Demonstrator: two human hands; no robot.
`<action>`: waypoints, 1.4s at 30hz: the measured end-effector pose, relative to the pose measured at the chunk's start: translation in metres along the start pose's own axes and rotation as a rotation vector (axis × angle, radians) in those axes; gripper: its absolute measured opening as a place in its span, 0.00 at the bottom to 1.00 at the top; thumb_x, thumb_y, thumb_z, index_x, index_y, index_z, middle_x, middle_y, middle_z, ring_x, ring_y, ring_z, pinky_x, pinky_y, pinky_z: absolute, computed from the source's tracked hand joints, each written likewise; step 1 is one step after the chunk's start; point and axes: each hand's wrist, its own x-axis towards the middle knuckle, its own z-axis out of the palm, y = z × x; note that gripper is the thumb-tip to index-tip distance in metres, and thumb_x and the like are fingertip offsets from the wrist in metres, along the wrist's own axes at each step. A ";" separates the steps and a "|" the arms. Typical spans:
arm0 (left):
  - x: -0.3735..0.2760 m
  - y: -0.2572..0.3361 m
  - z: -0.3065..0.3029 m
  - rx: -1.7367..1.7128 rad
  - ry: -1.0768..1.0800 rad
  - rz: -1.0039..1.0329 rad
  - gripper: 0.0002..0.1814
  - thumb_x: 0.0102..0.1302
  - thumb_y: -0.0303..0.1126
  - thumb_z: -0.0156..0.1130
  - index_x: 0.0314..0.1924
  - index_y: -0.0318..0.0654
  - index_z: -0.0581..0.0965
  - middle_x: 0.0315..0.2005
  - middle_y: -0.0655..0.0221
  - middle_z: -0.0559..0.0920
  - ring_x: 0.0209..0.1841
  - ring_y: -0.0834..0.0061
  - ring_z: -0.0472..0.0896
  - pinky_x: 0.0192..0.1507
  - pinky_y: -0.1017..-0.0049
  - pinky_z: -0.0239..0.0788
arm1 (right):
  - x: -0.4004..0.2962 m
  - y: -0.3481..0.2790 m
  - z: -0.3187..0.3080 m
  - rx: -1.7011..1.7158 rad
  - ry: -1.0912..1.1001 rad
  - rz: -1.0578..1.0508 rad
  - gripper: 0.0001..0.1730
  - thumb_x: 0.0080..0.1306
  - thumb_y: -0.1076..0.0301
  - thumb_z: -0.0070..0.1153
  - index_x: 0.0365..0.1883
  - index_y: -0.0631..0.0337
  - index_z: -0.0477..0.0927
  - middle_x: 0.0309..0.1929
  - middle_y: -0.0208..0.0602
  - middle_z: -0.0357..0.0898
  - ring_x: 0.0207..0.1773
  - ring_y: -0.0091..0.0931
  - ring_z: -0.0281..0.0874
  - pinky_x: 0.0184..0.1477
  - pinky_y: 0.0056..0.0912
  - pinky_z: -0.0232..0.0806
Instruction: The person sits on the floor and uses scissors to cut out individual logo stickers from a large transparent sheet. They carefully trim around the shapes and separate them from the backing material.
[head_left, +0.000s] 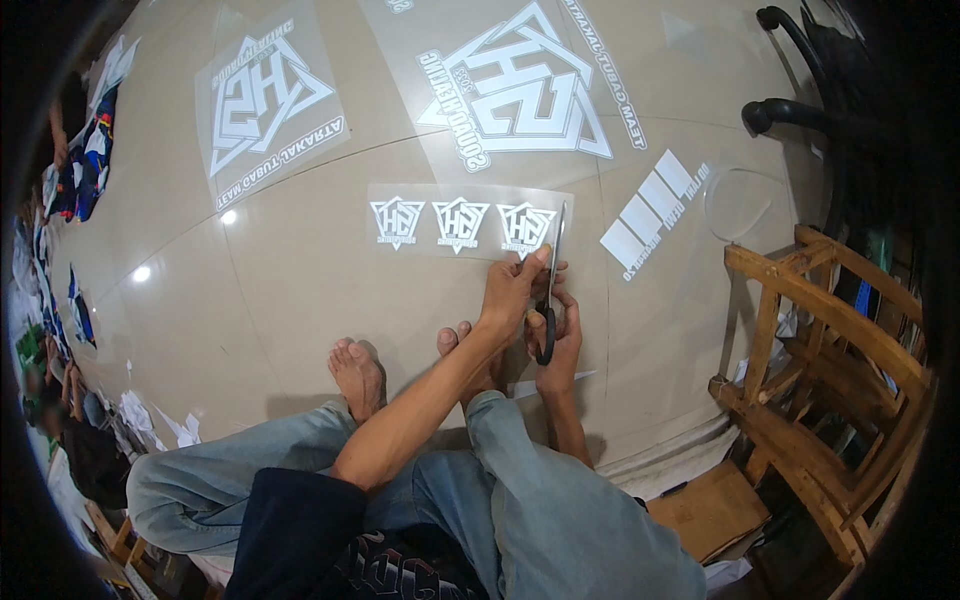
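Observation:
My left hand (511, 291) pinches the lower right part of a clear film strip (427, 191) between thumb and fingers. Three small white emblems run in a row across that strip, the right-hand emblem (526, 225) being nearest the thumb. A pair of scissors (547, 330) with black handles sits in my right hand (561, 345), fingers through the loops. Its long blades point away from me and lie along the strip's right end. Whether the blades are parted cannot be made out clearly.
Larger films with white lettered designs, one film at left (270, 112) and one film at centre (517, 90), lie on the tiled floor. A striped white cutout (649, 214) is at right. A wooden chair frame (765, 277) and a cardboard box (709, 510) stand right. People sit far left.

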 end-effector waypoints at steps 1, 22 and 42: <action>0.001 -0.001 -0.002 0.012 -0.002 0.002 0.23 0.72 0.47 0.63 0.46 0.28 0.77 0.41 0.58 0.87 0.39 0.72 0.86 0.45 0.72 0.79 | 0.000 -0.003 0.002 0.007 -0.002 -0.007 0.32 0.68 0.58 0.68 0.62 0.60 0.66 0.22 0.20 0.72 0.19 0.11 0.62 0.19 0.15 0.50; -0.027 -0.018 0.000 0.156 0.039 -0.007 0.19 0.72 0.45 0.66 0.30 0.35 0.79 0.19 0.77 0.76 0.21 0.87 0.71 0.21 0.82 0.60 | 0.011 -0.011 0.000 0.152 0.056 -0.015 0.31 0.69 0.63 0.66 0.59 0.58 0.58 0.22 0.21 0.71 0.22 0.13 0.61 0.24 0.17 0.52; -0.040 -0.037 -0.016 0.056 0.071 0.116 0.23 0.77 0.47 0.56 0.48 0.30 0.82 0.44 0.62 0.86 0.45 0.74 0.83 0.51 0.73 0.74 | 0.007 -0.020 -0.094 -0.578 0.391 -0.553 0.35 0.57 0.87 0.58 0.64 0.61 0.70 0.54 0.40 0.79 0.55 0.31 0.78 0.61 0.34 0.68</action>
